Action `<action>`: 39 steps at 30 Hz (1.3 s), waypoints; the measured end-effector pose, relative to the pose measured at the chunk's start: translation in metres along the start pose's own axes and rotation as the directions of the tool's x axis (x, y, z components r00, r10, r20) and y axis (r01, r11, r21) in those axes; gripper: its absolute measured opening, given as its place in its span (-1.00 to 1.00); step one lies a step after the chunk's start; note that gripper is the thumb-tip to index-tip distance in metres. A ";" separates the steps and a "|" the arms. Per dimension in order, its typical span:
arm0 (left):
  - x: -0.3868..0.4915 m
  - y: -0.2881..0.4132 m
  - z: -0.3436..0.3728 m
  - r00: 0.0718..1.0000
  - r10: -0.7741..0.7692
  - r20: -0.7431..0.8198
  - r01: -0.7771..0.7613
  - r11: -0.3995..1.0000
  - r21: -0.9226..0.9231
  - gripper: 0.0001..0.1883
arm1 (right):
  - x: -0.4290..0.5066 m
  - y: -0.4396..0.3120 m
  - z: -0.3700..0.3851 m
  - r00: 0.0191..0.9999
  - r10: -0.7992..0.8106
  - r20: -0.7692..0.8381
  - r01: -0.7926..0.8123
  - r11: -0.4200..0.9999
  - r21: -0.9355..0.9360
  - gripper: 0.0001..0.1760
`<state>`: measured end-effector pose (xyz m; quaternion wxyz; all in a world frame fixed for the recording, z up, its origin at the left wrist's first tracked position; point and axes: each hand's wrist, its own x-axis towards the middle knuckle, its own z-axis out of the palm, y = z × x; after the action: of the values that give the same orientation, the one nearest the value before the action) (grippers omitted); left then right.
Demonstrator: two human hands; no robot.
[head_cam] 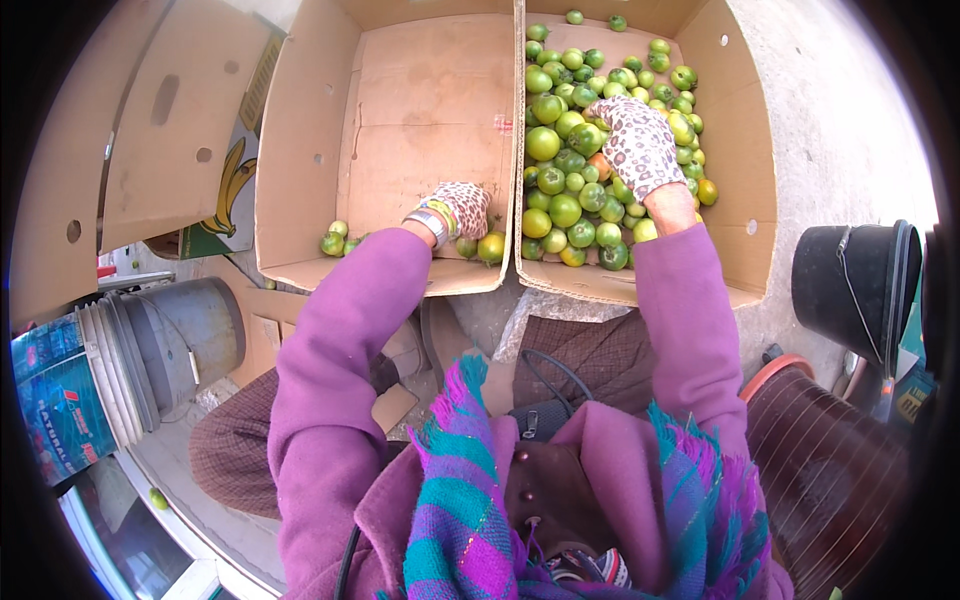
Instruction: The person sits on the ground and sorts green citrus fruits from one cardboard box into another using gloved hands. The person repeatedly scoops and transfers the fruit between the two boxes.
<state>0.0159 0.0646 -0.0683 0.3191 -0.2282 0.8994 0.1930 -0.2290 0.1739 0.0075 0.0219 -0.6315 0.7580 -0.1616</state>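
Note:
Two open cardboard boxes stand side by side before me. In the right box (750,172) lies a heap of mostly green tomatoes (564,210), a few of them turning yellow or orange. My right hand (639,142), in a spotted glove, rests on this heap with its fingertips among the fruit; whether it grips one is hidden. The left box (420,97) has mostly bare floor. In its near right corner my left hand (461,208), also gloved, reaches down beside a yellow-green tomato (491,247); its fingers are hidden. Several small green tomatoes (332,242) lie in the near left corner.
Flattened or folded cardboard (165,112) and a banana carton (232,187) stand at the left. Nearer are a grey bucket (184,337) and a printed blue tub (64,397). On the right are a black bucket (844,292) and a large brown pot (825,465).

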 end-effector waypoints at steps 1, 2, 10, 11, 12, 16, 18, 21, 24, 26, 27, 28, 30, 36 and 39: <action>0.003 -0.005 -0.004 0.999 -0.024 -0.022 0.023 0.998 -0.053 -0.70 | 0.001 0.000 0.001 0.998 -0.021 -0.062 0.024 0.999 0.038 -0.61; 0.004 -0.012 -0.009 0.998 -0.050 -0.042 0.046 0.993 -0.106 -0.68 | 0.002 -0.001 0.002 0.993 -0.045 -0.110 0.055 0.995 0.087 -0.62; -0.052 -0.011 -0.083 0.812 -0.106 -0.574 -0.583 -0.091 -0.807 -0.64 | 0.003 -0.069 -0.025 0.907 -0.233 -0.350 0.319 0.924 0.209 -0.33; -0.057 -0.007 -0.087 0.812 -0.078 -0.579 -0.576 0.052 -0.815 -0.65 | 0.002 -0.075 -0.026 0.902 -0.273 -0.333 0.354 0.911 0.213 -0.29; -0.062 -0.007 -0.090 0.810 -0.051 -0.584 -0.565 0.195 -0.801 -0.66 | 0.001 -0.082 -0.026 0.929 -0.259 -0.263 0.321 0.919 0.230 -0.25; -0.061 0.000 -0.086 0.771 -0.067 -0.634 -0.586 0.318 -0.746 -0.67 | 0.000 -0.092 -0.030 0.950 -0.226 -0.217 0.273 0.937 0.217 -0.28; -0.064 0.006 -0.089 0.771 -0.048 -0.635 -0.600 0.282 -0.749 -0.69 | 0.000 -0.087 -0.029 0.923 -0.277 -0.268 0.338 0.916 0.217 -0.28; -0.060 -0.002 -0.086 0.867 0.051 -0.496 -0.487 0.298 -0.821 -0.58 | 0.004 -0.092 -0.026 0.851 -0.402 -0.338 0.491 0.837 0.240 -0.29; -0.058 -0.002 -0.087 0.783 0.065 -0.618 -0.614 0.230 -0.755 -0.68 | 0.002 -0.080 -0.026 0.894 -0.323 -0.311 0.381 0.912 0.149 -0.46; -0.062 0.002 -0.090 0.774 -0.024 -0.632 -0.624 0.140 -0.769 -0.73 | 0.000 -0.062 -0.025 0.885 -0.211 -0.416 0.288 0.949 0.132 -0.56; -0.058 -0.005 -0.087 0.817 -0.059 -0.573 -0.521 0.350 -0.779 -0.70 | -0.001 -0.047 -0.028 0.915 -0.112 -0.388 0.206 0.956 0.209 -0.53; -0.052 -0.021 -0.079 0.848 -0.118 -0.516 -0.381 0.541 -0.750 -0.67 | -0.004 -0.033 -0.033 0.941 -0.060 -0.333 0.129 0.973 0.190 -0.48; -0.044 -0.029 -0.069 0.918 -0.209 -0.338 -0.013 0.835 -0.550 -0.58 | -0.024 0.025 -0.016 0.993 0.032 -0.113 -0.043 0.995 -0.091 -0.41; -0.038 -0.014 -0.038 0.931 -0.293 0.218 0.321 0.941 -0.107 -0.45 | -0.028 0.032 -0.014 0.924 0.277 0.262 -0.218 0.948 -0.231 -0.57; -0.022 -0.008 -0.020 0.931 -0.268 0.247 0.260 0.963 0.067 -0.46 | -0.033 0.035 -0.006 0.977 0.173 0.122 -0.153 0.976 -0.157 -0.60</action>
<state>0.0261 0.0544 -0.0408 0.4582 -0.3150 0.8154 0.1608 -0.2574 0.2119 -0.0021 0.0398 -0.5766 0.8138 -0.0600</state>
